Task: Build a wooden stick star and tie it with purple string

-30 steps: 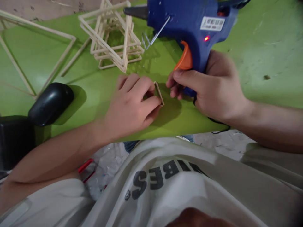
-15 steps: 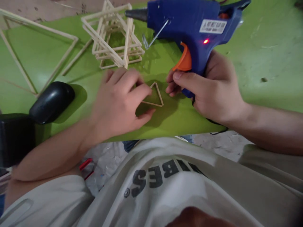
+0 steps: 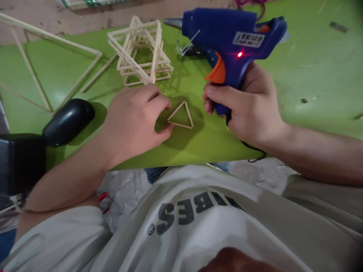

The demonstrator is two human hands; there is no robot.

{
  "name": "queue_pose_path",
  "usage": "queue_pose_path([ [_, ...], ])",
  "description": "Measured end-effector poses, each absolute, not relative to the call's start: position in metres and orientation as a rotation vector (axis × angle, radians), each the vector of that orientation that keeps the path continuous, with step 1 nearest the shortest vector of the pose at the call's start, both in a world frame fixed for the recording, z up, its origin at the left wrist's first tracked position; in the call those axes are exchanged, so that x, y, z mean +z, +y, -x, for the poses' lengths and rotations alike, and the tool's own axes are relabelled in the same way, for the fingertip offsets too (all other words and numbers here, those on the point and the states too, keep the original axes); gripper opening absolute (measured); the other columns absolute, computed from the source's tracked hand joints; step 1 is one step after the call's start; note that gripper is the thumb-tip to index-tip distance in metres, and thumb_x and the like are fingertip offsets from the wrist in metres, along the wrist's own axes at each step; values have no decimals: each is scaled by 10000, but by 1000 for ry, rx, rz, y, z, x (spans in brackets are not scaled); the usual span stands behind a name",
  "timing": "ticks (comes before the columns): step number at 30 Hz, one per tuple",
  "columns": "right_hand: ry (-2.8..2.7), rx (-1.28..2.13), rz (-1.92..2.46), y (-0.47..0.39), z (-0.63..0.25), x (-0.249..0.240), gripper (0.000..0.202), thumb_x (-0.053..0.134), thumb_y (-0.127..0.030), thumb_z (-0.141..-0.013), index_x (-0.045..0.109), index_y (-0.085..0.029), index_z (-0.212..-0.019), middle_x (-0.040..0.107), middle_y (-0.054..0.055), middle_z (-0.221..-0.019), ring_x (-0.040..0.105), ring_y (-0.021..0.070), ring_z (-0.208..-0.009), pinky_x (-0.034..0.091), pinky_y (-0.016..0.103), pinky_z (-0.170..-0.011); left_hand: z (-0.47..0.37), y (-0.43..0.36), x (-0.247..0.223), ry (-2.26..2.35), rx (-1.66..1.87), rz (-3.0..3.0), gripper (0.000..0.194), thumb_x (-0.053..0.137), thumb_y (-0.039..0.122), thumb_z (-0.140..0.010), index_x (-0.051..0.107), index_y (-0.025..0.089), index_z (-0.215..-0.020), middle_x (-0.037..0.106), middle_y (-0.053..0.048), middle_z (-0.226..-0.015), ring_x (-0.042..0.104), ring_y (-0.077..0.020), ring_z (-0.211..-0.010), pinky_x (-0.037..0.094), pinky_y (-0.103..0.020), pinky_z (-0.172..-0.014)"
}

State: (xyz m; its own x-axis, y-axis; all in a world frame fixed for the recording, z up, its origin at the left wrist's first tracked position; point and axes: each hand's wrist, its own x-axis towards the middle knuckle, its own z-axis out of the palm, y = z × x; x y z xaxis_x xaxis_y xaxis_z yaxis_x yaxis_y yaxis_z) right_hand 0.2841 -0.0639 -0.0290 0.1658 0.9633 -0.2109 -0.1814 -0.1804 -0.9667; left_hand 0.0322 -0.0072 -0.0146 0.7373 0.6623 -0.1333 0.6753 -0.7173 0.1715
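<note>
My right hand point(image 3: 249, 100) is wrapped round the handle of a blue glue gun point(image 3: 221, 28) with an orange trigger and a lit red light; its nozzle points left. A small triangle of thin wooden sticks point(image 3: 188, 109) lies flat on the green table. Beside its left corner is my left hand point(image 3: 138, 117), thumb and fingers apart, holding nothing; the thumb tip is at or very near that corner. Just beyond the left hand stands a stacked lattice of wooden-stick triangles point(image 3: 141, 49).
A large stick frame point(image 3: 70, 39) lies at the left, near a black computer mouse point(image 3: 69, 121) and a black box point(image 3: 22, 162). The green table point(image 3: 312, 83) has its near edge by the shirt. A black cord hangs under the right hand.
My left hand has drawn back left from the small triangle, which now shows whole. The glue gun sits slightly further left and lower in view, still in my right hand.
</note>
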Motion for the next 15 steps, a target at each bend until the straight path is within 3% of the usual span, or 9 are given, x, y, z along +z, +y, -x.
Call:
queue_pose_path([
  [9,-816,1298,1311,-62,-284,-33,313,848,-95,-898,586,-267,-912,698,-64,-781,672,130,-604,513,312,-582,-29,-11,-17,1072,-65,-2759,212,713,394,-1088,777,208,-1169,766,-110,-1222,769,-311,-1145,606,-470,-990],
  [15,-840,1333,1266,-65,-285,-36,178,849,-118,-933,762,-219,-1051,694,-49,-822,630,122,-620,474,311,-604,-30,-12,-16,1032,-50,-2814,210,744,394,-1057,773,216,-1164,778,-108,-1203,781,-318,-1115,604,-457,-931],
])
